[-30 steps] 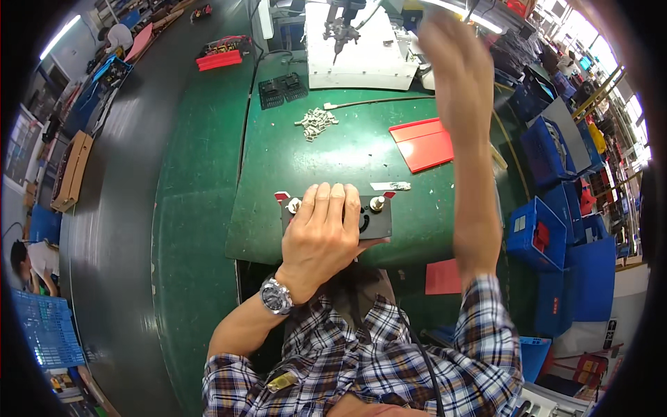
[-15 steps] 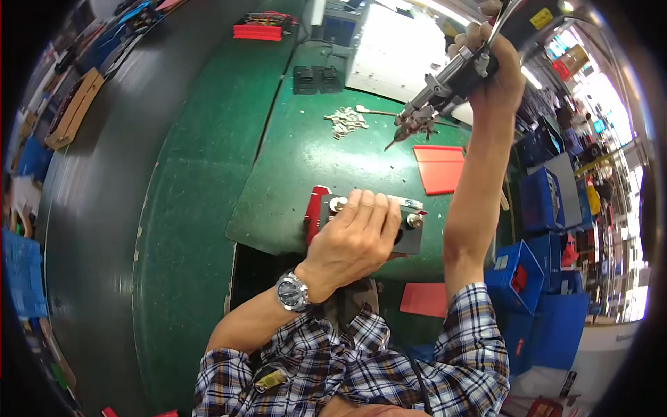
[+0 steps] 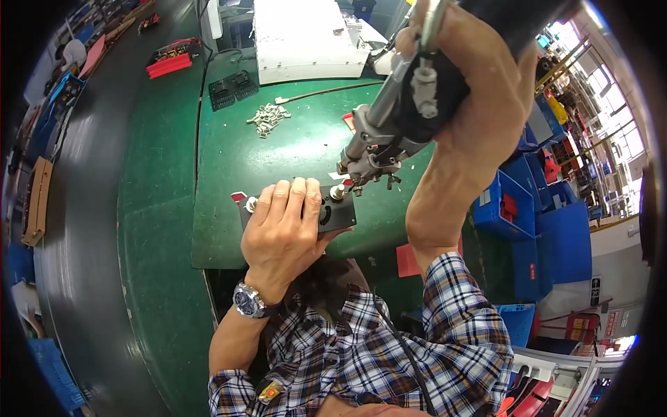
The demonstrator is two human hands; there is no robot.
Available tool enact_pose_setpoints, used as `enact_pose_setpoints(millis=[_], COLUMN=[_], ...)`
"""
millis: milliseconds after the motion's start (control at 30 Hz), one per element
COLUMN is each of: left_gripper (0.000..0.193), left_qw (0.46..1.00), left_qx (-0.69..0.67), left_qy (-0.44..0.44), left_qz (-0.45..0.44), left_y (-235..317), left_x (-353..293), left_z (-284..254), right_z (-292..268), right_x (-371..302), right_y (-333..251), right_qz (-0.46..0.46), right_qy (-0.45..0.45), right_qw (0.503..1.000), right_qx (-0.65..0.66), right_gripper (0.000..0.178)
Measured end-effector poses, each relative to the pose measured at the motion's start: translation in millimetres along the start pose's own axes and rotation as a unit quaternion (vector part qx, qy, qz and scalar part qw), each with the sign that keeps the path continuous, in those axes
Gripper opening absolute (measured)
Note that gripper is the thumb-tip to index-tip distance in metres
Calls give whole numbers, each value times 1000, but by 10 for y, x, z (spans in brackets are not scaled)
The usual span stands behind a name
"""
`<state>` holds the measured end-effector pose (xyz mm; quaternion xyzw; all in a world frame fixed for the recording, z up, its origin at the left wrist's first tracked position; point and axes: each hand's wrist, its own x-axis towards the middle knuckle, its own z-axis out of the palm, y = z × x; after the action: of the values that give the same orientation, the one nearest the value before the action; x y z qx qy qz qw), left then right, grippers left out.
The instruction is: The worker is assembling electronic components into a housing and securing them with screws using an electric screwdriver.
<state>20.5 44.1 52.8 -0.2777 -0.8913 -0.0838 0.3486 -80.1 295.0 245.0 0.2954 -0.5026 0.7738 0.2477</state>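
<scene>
We've got our L hand (image 3: 281, 226) spread flat over the black plate (image 3: 337, 221), fingers nearly straight & close together, holding it down at the near edge of the green table (image 3: 226, 156). Plate's in front of us, w/ a metal post (image 3: 338, 192) on its R side & another post (image 3: 251, 204) on the L, just beside our fingertips. Red tab (image 3: 239, 197) pokes out at its far L corner.

Our R hand (image 3: 486, 83) is up over the R side, fingers curled round a metal-nosed hand tool (image 3: 389, 132), nose pointing down & L. Its lower end's right by the R post; can't tell if they touch.

Farther off on the table: pile of small pale parts (image 3: 268, 120), black trays (image 3: 233, 89) to its L, thin rod (image 3: 326, 92) to its R, big white box (image 3: 306, 42) at the far side. Far L, red bin (image 3: 170, 64); on the R, blue crate (image 3: 504, 208).
</scene>
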Motion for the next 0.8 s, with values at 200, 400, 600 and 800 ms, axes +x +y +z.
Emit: enact_pose_setpoints(millis=[200,400,600,800], left_gripper=[71,71,70,70], left_qw=[999,1000,999,1000], left_qx=[35,-9,16,-4], left_qy=[-27,-4,-23,-13], left_qz=[-31,3,-36,-12], left_y=[-144,69,-138,9], left_x=[-185,93,-155,6], left_z=[-11,-19,-9,-15], right_z=[484,405,707,417], right_x=[-637,-633,-717,-186], right_y=[288,-88,290,208], right_qz=[24,-12,7,-34], right_qy=[47,116,135,188], right_qw=[999,988,985,966], right_qx=[-5,-101,-111,-172], right_gripper=[25,25,24,24])
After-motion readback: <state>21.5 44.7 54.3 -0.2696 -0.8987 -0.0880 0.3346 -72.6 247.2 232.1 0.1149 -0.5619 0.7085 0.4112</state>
